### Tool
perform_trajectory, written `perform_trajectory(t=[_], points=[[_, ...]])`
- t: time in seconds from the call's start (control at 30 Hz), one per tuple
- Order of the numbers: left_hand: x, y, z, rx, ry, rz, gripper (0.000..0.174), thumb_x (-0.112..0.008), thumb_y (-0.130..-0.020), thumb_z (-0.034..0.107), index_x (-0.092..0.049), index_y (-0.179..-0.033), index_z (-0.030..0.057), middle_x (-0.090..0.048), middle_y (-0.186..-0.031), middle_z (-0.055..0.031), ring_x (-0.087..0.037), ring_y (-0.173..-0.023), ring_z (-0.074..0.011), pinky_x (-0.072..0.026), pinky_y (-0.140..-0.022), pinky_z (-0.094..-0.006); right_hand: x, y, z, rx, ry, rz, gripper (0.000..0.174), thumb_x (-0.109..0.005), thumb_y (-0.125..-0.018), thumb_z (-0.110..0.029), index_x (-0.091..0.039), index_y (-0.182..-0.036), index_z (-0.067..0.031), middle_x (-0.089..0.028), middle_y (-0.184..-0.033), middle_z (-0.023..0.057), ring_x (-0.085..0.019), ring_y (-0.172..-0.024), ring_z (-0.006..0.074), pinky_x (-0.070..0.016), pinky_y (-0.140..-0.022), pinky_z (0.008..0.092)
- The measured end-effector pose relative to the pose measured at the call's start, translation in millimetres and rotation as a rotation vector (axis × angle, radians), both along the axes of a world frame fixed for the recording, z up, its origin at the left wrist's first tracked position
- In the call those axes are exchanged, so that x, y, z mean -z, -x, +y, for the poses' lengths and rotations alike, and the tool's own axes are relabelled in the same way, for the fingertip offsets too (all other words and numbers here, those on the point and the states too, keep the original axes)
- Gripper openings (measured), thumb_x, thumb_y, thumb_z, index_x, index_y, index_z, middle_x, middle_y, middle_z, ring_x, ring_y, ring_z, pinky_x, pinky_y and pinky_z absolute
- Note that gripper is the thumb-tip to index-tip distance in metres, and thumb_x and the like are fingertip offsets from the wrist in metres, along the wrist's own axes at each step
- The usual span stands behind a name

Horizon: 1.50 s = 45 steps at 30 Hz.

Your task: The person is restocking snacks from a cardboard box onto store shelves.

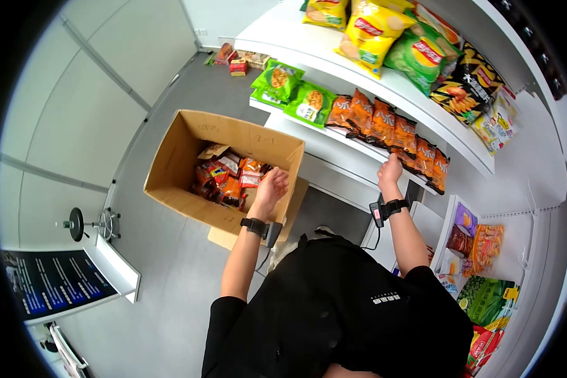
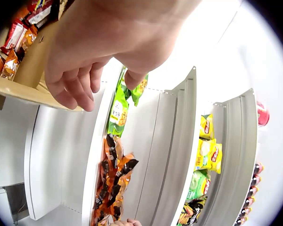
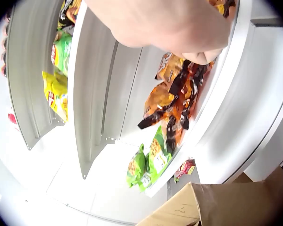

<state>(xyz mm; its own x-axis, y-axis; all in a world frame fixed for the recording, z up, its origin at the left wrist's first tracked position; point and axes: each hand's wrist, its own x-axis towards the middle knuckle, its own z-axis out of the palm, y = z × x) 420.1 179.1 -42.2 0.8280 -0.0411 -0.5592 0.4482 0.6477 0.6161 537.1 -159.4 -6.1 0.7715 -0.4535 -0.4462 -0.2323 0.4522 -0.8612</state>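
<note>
My right hand [image 1: 390,172] is at the front edge of the lower shelf, its curled fingers pinching the near edge of an orange-and-black snack bag [image 1: 404,135]. In the right wrist view that hand [image 3: 179,28] partly covers the row of orange bags [image 3: 172,96]. Over the right side of the cardboard box [image 1: 282,142] hangs my left hand [image 1: 273,187], fingers loosely bent and holding nothing. Inside the box lie several orange and red snack bags [image 1: 231,189]. The left wrist view shows the left hand [image 2: 104,52] with thumb and fingers apart.
Green snack bags [image 1: 310,104] lie left of the orange row. Yellow chip bags [image 1: 373,33] and a green chip bag [image 1: 420,55] fill the shelf above, whose edge overhangs. A side rack [image 1: 450,220] with more packets stands right. A stool [image 1: 101,225] is on the floor at left.
</note>
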Motion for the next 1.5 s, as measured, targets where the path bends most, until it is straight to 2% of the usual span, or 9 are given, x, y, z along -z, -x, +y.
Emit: perform_trajectory(t=[0.03, 0.13, 0.4, 0.87, 0.97, 1.07, 1.2, 1.3, 1.5], points=[[-6, 6, 7, -0.054, -0.015, 0.070, 0.029, -0.053, -0.086, 0.040, -0.055, -0.096, 0.0133, -0.061, -0.089, 0.0031, -0.056, -0.077, -0.0099, -0.0418, -0.070, -0.0273, -1, 2, 14, -0.030, -0.003, 0.008, 0.035, -0.054, -0.080, -0.025, -0.030, -0.057, -0.0167, -0.026, -0.048, -0.0044, -0.025, -0.035, 0.0089, -0.0155, -0.033, 0.0254], [24, 19, 41, -0.099, 0.009, 0.121, 0.039, -0.052, -0.086, 0.042, -0.053, -0.109, 0.0113, -0.059, -0.105, -0.0010, -0.056, -0.085, -0.0119, -0.0431, -0.077, -0.0283, -6, 6, 58, -0.069, -0.006, 0.026, 0.035, -0.055, -0.080, -0.024, -0.029, -0.056, -0.0174, -0.025, -0.047, -0.0052, -0.024, -0.034, 0.0083, -0.0153, -0.033, 0.0255], [54, 57, 97, -0.275, 0.093, 0.231, 0.024, -0.052, -0.086, 0.037, -0.055, -0.091, 0.0129, -0.058, -0.092, 0.0004, -0.055, -0.080, -0.0130, -0.0437, -0.070, -0.0285, 3, 16, 138, -0.266, -0.060, 0.042, 0.032, -0.052, -0.079, -0.022, -0.028, -0.058, -0.0169, -0.021, -0.047, -0.0057, -0.019, -0.035, 0.0072, -0.0130, -0.034, 0.0255], [85, 52, 126, -0.394, 0.062, 0.376, 0.036, -0.053, -0.083, 0.037, -0.055, -0.104, 0.0088, -0.059, -0.102, -0.0001, -0.056, -0.077, -0.0101, -0.0413, -0.065, -0.0272, 27, -35, 228, -0.673, -0.152, 0.220, 0.033, -0.050, -0.083, -0.025, -0.031, -0.058, -0.0165, -0.018, -0.048, -0.0052, -0.018, -0.037, 0.0073, -0.0135, -0.035, 0.0252], [96, 45, 132, -0.424, 0.094, 0.380, 0.022, -0.053, -0.083, 0.039, -0.053, -0.085, 0.0172, -0.059, -0.085, 0.0045, -0.056, -0.077, -0.0106, -0.0393, -0.065, -0.0269, 52, -61, 247, -0.829, -0.186, 0.290, 0.023, -0.050, -0.085, -0.027, -0.041, -0.070, -0.0124, -0.030, -0.049, -0.0033, -0.028, -0.039, 0.0081, -0.0200, -0.035, 0.0238], [108, 36, 136, -0.468, 0.112, 0.415, 0.020, -0.053, -0.083, 0.039, -0.052, -0.079, 0.0186, -0.059, -0.083, 0.0053, -0.055, -0.076, -0.0098, -0.0391, -0.065, -0.0267, 75, -81, 277, -0.761, -0.039, 0.383, 0.034, -0.048, -0.087, -0.028, -0.042, -0.109, -0.0032, -0.051, -0.065, 0.0052, -0.045, -0.048, 0.0134, -0.0331, -0.040, 0.0222], [121, 20, 136, -0.511, 0.078, 0.527, 0.021, -0.050, -0.084, 0.035, -0.048, -0.070, 0.0196, -0.058, -0.078, 0.0070, -0.055, -0.073, -0.0086, -0.0388, -0.066, -0.0272, 74, -91, 309, -1.051, 0.281, 0.351, 0.075, -0.052, -0.084, -0.031, -0.008, -0.137, -0.0022, -0.052, -0.107, 0.0184, -0.056, -0.079, 0.0249, -0.0467, -0.065, 0.0331], [154, 15, 133, -0.481, 0.075, 0.533, 0.045, -0.049, -0.083, 0.037, -0.051, -0.116, 0.0057, -0.055, -0.118, -0.0059, -0.057, -0.086, -0.0120, -0.0405, -0.068, -0.0285, 85, -102, 322, -1.199, 0.566, 0.399, 0.089, -0.058, -0.080, -0.035, 0.001, -0.139, -0.0042, -0.044, -0.124, 0.0197, -0.053, -0.099, 0.0273, -0.0434, -0.080, 0.0404], [178, 5, 117, -0.458, 0.075, 0.609, 0.051, -0.049, -0.083, 0.040, -0.047, -0.122, 0.0064, -0.049, -0.126, -0.0076, -0.046, -0.112, -0.0202, -0.0306, -0.093, -0.0385, 108, -118, 336, -1.340, 0.673, 0.518, 0.097, -0.061, -0.076, -0.038, 0.004, -0.139, -0.0043, -0.041, -0.125, 0.0225, -0.048, -0.108, 0.0288, -0.0388, -0.086, 0.0460]])
